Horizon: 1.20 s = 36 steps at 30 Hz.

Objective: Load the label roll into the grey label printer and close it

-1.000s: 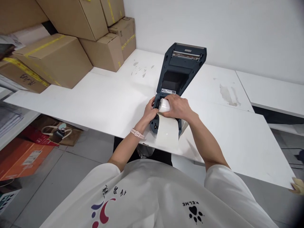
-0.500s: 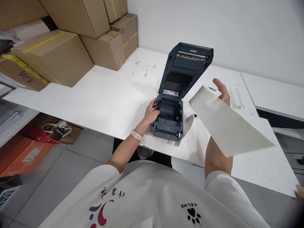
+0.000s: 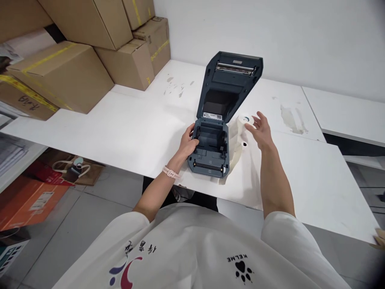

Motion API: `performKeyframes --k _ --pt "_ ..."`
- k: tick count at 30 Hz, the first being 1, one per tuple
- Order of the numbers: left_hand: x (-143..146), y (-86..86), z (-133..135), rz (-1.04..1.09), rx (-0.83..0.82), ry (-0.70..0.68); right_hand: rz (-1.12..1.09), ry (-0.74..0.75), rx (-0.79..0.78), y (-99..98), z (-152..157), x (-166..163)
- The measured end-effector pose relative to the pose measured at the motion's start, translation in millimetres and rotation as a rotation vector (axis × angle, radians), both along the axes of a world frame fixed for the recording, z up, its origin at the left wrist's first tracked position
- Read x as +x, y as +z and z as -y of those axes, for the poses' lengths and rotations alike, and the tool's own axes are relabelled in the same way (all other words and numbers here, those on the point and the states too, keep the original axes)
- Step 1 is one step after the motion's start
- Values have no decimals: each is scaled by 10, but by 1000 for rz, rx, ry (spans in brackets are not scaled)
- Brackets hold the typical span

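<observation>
— Left hand (image 3: 187, 143) first: closed over the left wall of the dark blue-grey plastic label printer (image 3: 210, 152), thumb inside the empty tray, fingers outside. And the right hand (image 3: 260, 129)?

— Spread wide, fingers apart, gripping nothing. Reaching just at the small white paper roll (image 3: 243, 119), which lies on the white bench (image 3: 120, 124) right beside the printer and below the raised lid (image 3: 231, 80). Hard to tell whether touching it or a shade above.

— Any advice for doing this well?

— Probably best to press down with the left hand and steady the base, since it sits very near the front edge of the bench. Take the roll across its two flat ends rather than by the loose tail of white paper (image 3: 237, 154) crumpled alongside the base. Otherwise likely to unspool.

— Anything else to mind?

— Watch the upright lid and avoid knocking it from the side. No worry about the stacked brown cardboard boxes (image 3: 69, 72), well apart at the far left.
</observation>
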<state>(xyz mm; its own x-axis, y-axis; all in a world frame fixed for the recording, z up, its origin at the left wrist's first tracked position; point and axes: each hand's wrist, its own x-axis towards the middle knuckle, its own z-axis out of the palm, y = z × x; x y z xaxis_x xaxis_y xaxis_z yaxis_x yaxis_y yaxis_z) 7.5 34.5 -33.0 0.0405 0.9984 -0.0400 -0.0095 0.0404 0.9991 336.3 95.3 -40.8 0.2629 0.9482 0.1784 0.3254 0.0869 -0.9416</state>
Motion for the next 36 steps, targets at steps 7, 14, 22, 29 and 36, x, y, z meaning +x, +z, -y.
performKeyframes --k 7,14,22,29,36 --pt "7 22 5 18 -32 -8 -108 443 -316 -41 785 135" --pt "2 52 16 15 -38 -24 -195 711 -66 475 899 -267" --pt "17 47 26 34 -35 -6 1023 583 -14 898 573 -1486" --pt "7 92 91 58 -19 -23 980 529 246 588 1007 -1488" --pt "-17 -31 32 152 -58 -107 850 351 393 365 1743 -1554"
